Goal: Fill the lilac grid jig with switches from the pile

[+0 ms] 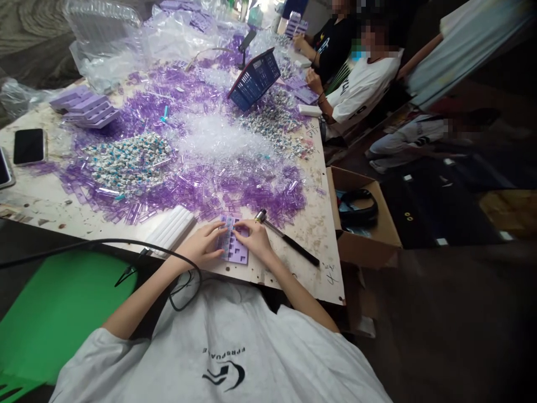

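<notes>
A purple plastic tray (pixel 238 254) with rows of square recesses lies flat near the table's front edge. Small clear and blue-tinged pieces fill part of its left side. My left hand (pixel 202 246) rests at the tray's left edge, fingers spread, thumb and index fingertips touching it. Over the tray's upper middle, my right hand (pixel 254 239) pinches thumb and index finger together; what lies between them is too small to make out. Just right of that hand is a black-handled tool (pixel 293 246) with a metal head. Left of my left hand sits a white ribbed block (pixel 173 226).
Heaps of purple clear pieces (pixel 197 193), white-and-blue bits (pixel 130 162) and clear pieces (pixel 226 137) cover the table (pixel 331 268). A blue basket (pixel 255 81) leans behind. Stacked purple trays (pixel 90 106) and a phone (pixel 29 146) stand left. A black cable (pixel 104 242) crosses my left forearm. Co-workers sit right.
</notes>
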Action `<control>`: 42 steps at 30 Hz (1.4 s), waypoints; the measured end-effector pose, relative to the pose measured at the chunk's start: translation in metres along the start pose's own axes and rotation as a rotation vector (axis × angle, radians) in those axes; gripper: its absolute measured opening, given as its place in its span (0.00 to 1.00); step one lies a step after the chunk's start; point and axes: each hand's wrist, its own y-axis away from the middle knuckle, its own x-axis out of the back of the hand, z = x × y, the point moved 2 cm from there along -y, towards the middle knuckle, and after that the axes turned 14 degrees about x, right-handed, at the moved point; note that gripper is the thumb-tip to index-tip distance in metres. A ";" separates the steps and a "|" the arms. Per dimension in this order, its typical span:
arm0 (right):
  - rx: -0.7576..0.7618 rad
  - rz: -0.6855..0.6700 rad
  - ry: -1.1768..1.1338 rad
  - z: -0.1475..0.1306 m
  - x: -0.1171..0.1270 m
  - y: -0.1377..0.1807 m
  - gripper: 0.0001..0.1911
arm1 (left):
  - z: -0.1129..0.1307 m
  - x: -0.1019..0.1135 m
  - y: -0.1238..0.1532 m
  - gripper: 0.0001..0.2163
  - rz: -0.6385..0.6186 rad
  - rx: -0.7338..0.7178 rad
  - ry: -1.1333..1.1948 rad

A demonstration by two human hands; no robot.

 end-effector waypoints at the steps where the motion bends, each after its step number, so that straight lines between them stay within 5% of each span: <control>1: 0.005 0.008 0.021 -0.001 -0.002 0.003 0.06 | -0.001 -0.002 0.000 0.25 -0.014 0.014 -0.007; 12: -0.004 -0.021 0.111 -0.003 -0.003 -0.001 0.06 | 0.001 -0.003 0.008 0.26 -0.044 0.089 -0.015; 26: -0.036 0.106 -0.013 0.009 -0.013 0.004 0.09 | -0.010 -0.006 0.004 0.28 -0.019 0.079 -0.040; 42: 0.029 0.033 0.025 0.003 -0.012 0.006 0.10 | -0.001 -0.003 0.009 0.27 -0.075 0.144 0.009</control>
